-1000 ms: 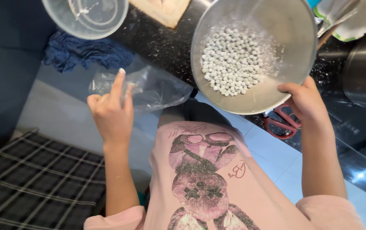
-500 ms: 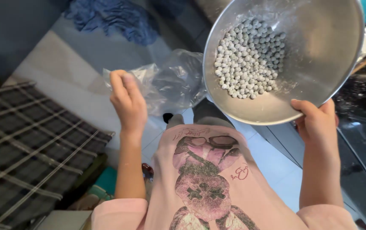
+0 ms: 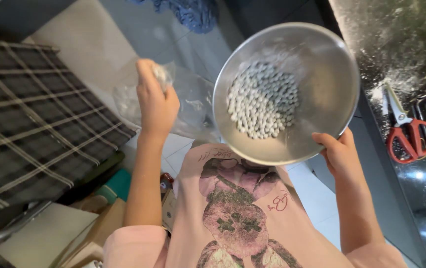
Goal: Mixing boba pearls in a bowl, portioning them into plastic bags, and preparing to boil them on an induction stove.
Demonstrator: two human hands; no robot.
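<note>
In the head view, the person is standing and looking down past a pink printed shirt (image 3: 233, 208). Both hands are raised in front of the body.

The left hand (image 3: 157, 106) is closing into a fist around the bunched top edge of a thin clear plastic bag (image 3: 198, 104). The bag is hanging loosely below and to the right of that fist. I cannot tell whether its mouth is open.

The right hand (image 3: 339, 151) is gripping the near rim of a round, shiny steel mixing bowl (image 3: 322, 74), with the thumb lying on the rim and the fingers hidden beneath it. The bowl is tilting towards the left hand, and a heap of small white floury dough balls (image 3: 262, 99) is gathering on its lower left side. As I judge it, the bowl and bag are being brought together. The bowl's left edge is sitting just beside the bag and partly overlapping it in the picture, but no balls are leaving the bowl.

To the right of the right hand, a dark, flour-dusted worktop (image 3: 411, 44) is carrying a pair of red-handled scissors (image 3: 411, 134), well apart from the bowl. To the left of the left hand, a dark plaid cloth surface (image 3: 29, 119) is showing. Beyond both hands, a crumpled blue cloth (image 3: 193, 12) is lying on the pale tiled floor (image 3: 84, 39).
</note>
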